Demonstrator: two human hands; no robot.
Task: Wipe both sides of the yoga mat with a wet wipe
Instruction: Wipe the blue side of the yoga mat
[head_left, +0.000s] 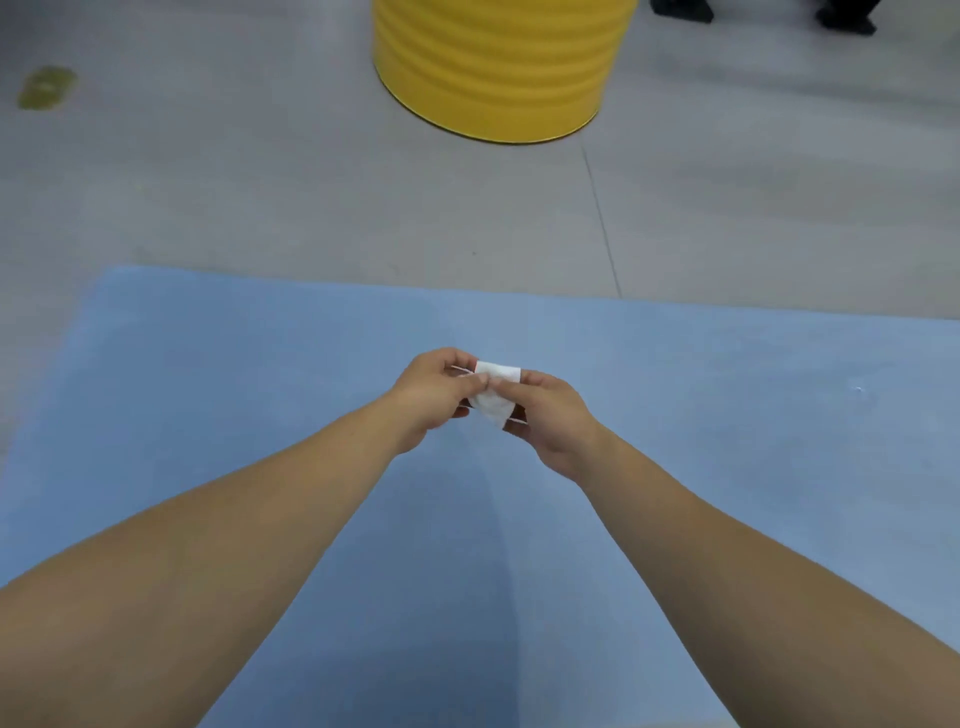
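Grey, smooth flooring fills the upper part of the head view, with a thin seam line (602, 218) running down toward the mat. At far left on the floor (208, 182) is a small yellowish-green patch (47, 87), too blurred to identify. Further right, at top centre, stands a yellow ribbed drum (493, 67); only its lower wall and base rim show, so what it holds cannot be told. At the top right corner are two dark shapes (841, 15), cut off by the frame edge.

The light blue yoga mat (234, 364) lies flat on the floor, its far edge running left to right across the view and its left corner visible; its long axis appears to run left to right, though the right end passes out of frame.

Above the middle of the mat, both bare forearms reach forward and meet. The left hand (431, 395) has its fingers curled and pinches the left side of a small white folded wet wipe (493, 389). The right hand (553, 421) pinches the wipe's right side, fingers curled round it. The wipe is between the two hands, held up off the mat.
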